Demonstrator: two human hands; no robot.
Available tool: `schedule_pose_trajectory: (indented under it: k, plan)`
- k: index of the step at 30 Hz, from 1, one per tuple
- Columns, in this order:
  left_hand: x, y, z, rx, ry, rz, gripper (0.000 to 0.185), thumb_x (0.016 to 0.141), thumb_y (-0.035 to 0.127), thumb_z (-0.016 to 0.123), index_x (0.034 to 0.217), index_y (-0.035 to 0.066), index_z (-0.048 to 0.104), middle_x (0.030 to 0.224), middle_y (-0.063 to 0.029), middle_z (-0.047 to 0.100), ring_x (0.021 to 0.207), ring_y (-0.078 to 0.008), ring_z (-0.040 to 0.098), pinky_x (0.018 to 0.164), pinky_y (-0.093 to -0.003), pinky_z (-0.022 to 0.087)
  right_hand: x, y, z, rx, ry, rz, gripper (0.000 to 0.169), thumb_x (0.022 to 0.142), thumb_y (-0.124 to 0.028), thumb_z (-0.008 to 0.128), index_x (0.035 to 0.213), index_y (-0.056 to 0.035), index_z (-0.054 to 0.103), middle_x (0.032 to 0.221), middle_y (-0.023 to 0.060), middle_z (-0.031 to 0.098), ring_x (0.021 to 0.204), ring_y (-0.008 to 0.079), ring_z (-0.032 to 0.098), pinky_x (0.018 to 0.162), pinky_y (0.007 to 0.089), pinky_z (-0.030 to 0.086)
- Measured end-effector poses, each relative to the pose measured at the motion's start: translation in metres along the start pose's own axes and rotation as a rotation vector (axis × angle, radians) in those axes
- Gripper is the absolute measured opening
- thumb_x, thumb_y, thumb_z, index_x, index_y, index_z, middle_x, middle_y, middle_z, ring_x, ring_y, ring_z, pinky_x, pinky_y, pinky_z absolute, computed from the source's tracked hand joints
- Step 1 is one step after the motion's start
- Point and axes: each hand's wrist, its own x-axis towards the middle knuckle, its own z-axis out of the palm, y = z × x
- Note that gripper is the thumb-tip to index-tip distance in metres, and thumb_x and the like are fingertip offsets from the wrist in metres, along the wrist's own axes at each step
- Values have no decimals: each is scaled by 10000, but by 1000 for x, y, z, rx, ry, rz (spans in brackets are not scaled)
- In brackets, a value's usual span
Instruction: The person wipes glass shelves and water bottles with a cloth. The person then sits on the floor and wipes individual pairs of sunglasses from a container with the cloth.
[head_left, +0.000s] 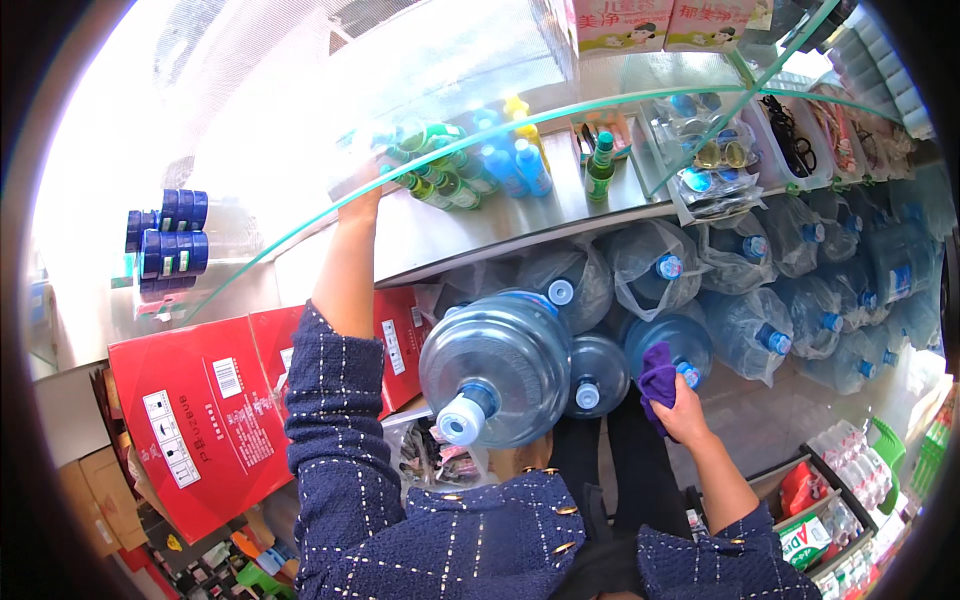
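Observation:
My right hand (681, 412) grips a crumpled purple cloth (658, 382) in front of the standing water jugs. Up at the left, my left hand (361, 180) reaches under the edge of a glass shelf (465, 145), beside a cluster of green glass bottles (442, 180). Glare and the glass hide its fingers, so whether they hold anything is unclear. Light-blue bottles (517, 169) stand right of the green ones on the metal ledge (499, 225). A single green bottle (600, 166) stands apart, farther right.
A large blue water jug (499, 367) rises close before me, with several bagged jugs (652, 262) to the right. Red cartons (202, 420) lie at the left, below stacked blue-lidded jars (174, 240). Packaged sunglasses (716, 165) sit at the ledge's right; a divided crate (844, 517) is lower right.

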Motion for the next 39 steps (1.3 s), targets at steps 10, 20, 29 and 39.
schedule_pose_trajectory:
  k: [10, 20, 29, 39]
  plan:
    - [-31, -31, -35, -86, 376, 142, 301, 890, 178, 588, 1163, 67, 527, 1025, -131, 594, 966, -318, 588, 733, -425, 527, 1, -6, 5, -8, -26, -9, 445, 773, -191, 662, 1136, -24, 465, 1017, 259, 604, 982, 424, 577, 830, 433, 461]
    - [-51, -15, -65, -1864, 408, -579, 287, 922, 35, 517, 1175, -21, 394, 1130, -151, 508, 1000, -283, 587, 841, -456, 558, 1, -2, 14, -5, -27, -91, 455, 759, -185, 667, 1133, -26, 463, 1014, 262, 600, 976, 429, 572, 822, 441, 461]
    - [-109, -9, -105, -1850, 83, -606, 159, 949, 99, 507, 1056, -10, 464, 1014, -122, 580, 969, -259, 607, 896, -421, 517, 13, -51, -1, 129, -39, -282, 423, 746, -103, 607, 1134, -6, 470, 1022, 225, 574, 969, 391, 566, 840, 402, 449]
    - [-158, 122, -196, -1630, -279, -162, 213, 942, 86, 526, 1126, 5, 456, 1069, -98, 569, 944, -151, 584, 876, -298, 476, 14, -261, -25, -318, 223, -1003, 820, 631, -232, 755, 1296, 39, 359, 1317, 241, 385, 1225, 389, 382, 1024, 484, 305]
